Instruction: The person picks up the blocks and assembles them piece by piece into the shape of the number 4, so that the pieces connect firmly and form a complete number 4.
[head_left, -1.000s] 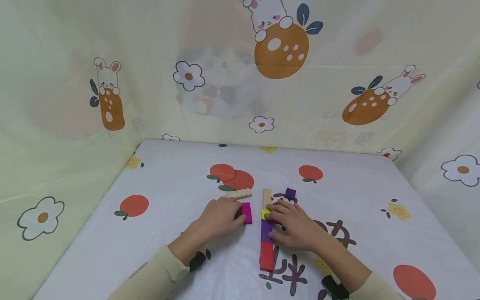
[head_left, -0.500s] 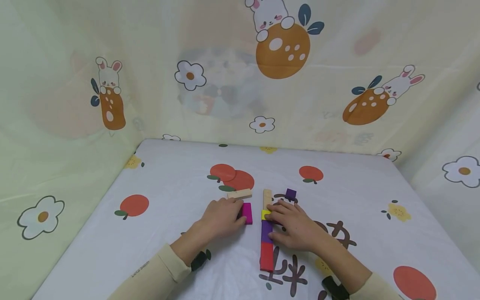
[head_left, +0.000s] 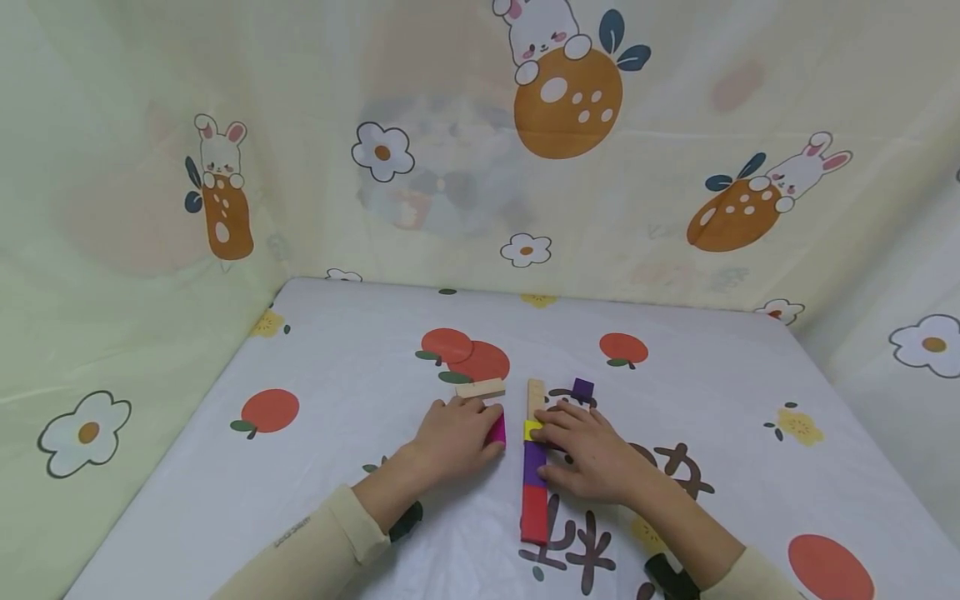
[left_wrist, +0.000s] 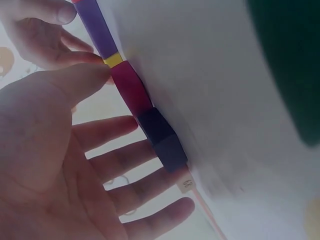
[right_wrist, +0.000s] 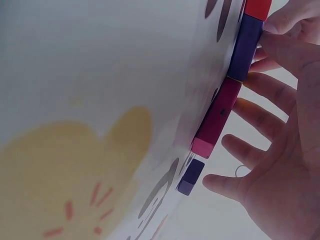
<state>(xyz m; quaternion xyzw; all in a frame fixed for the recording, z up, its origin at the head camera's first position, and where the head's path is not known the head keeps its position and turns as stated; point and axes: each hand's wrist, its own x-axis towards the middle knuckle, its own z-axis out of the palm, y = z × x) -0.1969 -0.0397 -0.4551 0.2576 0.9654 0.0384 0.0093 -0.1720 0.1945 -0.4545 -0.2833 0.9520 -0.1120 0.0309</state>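
My left hand (head_left: 459,437) lies over a magenta block (head_left: 498,431), with its thumb near one end and its fingers extended in the left wrist view. A dark blue block (left_wrist: 162,140) adjoins the magenta one there; the hand hides it in the head view. My right hand (head_left: 592,454) rests along a row. From far to near, the row has a plain wooden block (head_left: 536,398), a yellow block (head_left: 532,430), a purple block (head_left: 535,463) and a red block (head_left: 534,515). Its fingers touch the yellow and its thumb the purple. Another view, the right wrist, shows a magenta block (right_wrist: 217,117) by the fingers.
A loose wooden block (head_left: 481,388) lies just beyond my left hand. A dark purple cube (head_left: 582,389) sits beyond my right hand. The white tablecloth (head_left: 337,350) has printed fruit and lettering; a patterned curtain (head_left: 442,208) stands behind.
My left hand has shifted slightly right and now covers more of the magenta block. My right hand and the block row stay where they were.
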